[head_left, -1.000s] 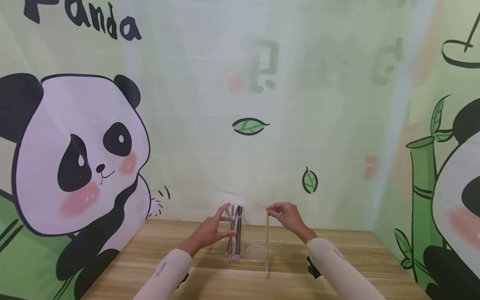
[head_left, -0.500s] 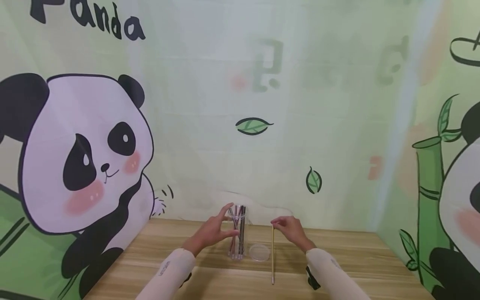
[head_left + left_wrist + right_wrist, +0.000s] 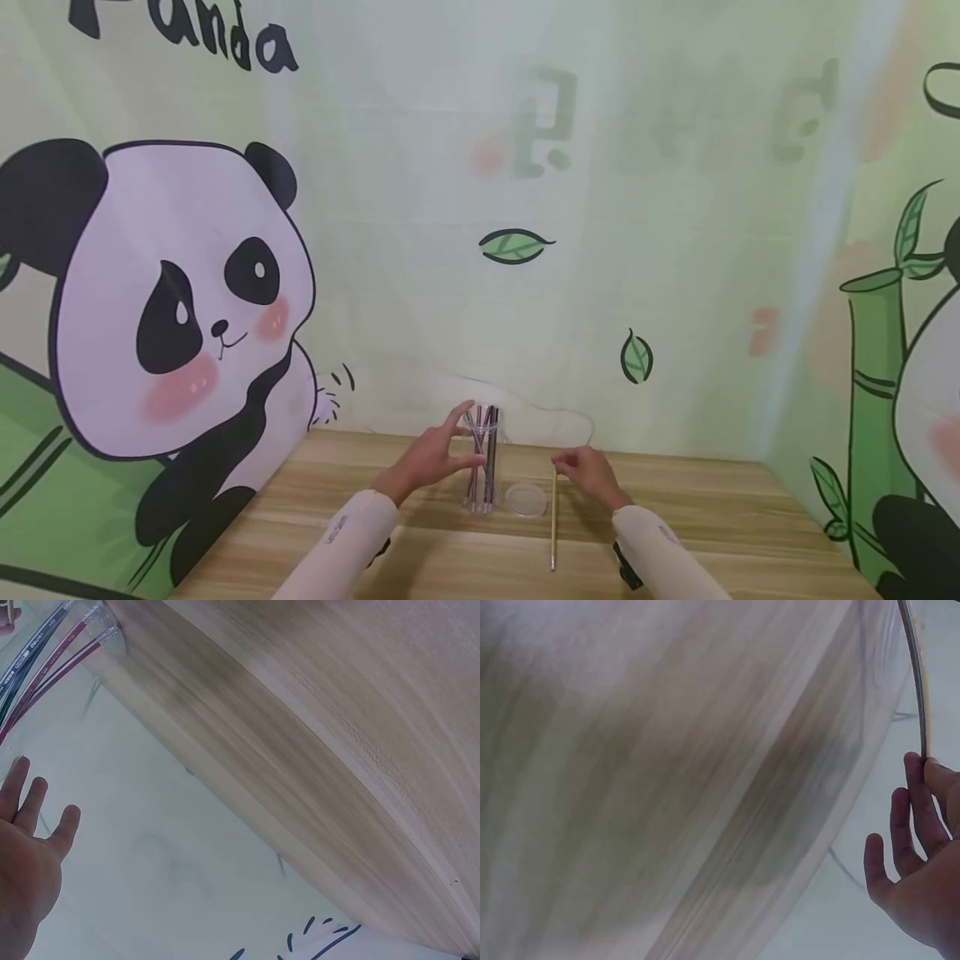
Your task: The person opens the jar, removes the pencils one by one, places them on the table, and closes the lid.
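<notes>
A clear jar (image 3: 480,500) stands upright on the table with several dark and red pencils (image 3: 43,669) in it. My left hand (image 3: 429,454) holds the jar from its left side, thumb across the front and index finger up by the rim. In the left wrist view, the other fingers of this hand stick out spread. To the right of the jar, my right hand (image 3: 592,473) pinches a yellow pencil (image 3: 554,521) by its upper end between thumb and index finger. The pencil hangs nearly vertical, and its dark side shows in the right wrist view. The remaining right fingers are loosely bent.
A clear round lid (image 3: 527,500) lies flat on the wooden table (image 3: 465,567) between the jar and the yellow pencil. Behind the table hangs a pale green panda-print cloth (image 3: 420,317), with more of it along both sides.
My right hand has come down and slightly right with the yellow pencil still pinched. The left hand stays at the jar. The head view has shifted a little to the left.
</notes>
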Available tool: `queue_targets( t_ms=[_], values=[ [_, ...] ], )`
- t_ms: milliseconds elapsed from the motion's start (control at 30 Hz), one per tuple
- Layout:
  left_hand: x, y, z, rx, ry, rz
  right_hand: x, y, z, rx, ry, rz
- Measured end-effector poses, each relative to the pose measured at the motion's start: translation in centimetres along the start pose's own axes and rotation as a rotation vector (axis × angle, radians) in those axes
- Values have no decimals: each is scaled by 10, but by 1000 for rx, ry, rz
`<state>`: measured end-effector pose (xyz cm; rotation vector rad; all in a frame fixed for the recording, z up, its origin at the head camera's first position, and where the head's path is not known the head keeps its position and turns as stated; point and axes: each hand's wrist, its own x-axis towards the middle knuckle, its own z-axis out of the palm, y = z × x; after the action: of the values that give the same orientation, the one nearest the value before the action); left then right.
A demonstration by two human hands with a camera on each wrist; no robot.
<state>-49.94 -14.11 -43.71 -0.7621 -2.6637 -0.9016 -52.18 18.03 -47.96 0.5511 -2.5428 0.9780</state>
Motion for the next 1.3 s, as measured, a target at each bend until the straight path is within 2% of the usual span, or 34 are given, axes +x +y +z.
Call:
queue_targets(
  t_ms=[167, 333, 500, 733, 1000, 1300],
  values=[
    [1, -1, 0, 0, -4, -9, -6, -3, 0, -34, -8, -19],
    [0, 0, -1, -8, -4, -4, -10, -6, 1, -67, -19, 4],
    [0, 1, -2, -5, 4, 7, -9, 2, 6, -113, -23, 20],
    [-1, 3, -4, -1, 12, 18, -8, 9, 15, -122, -15, 46],
    [-1, 4, -1, 3, 4, 8, -12, -3, 7, -128, -24, 68],
    [-1, 2, -1, -5, 13, 4, -9, 2, 5, -128, -14, 54]
  ],
)
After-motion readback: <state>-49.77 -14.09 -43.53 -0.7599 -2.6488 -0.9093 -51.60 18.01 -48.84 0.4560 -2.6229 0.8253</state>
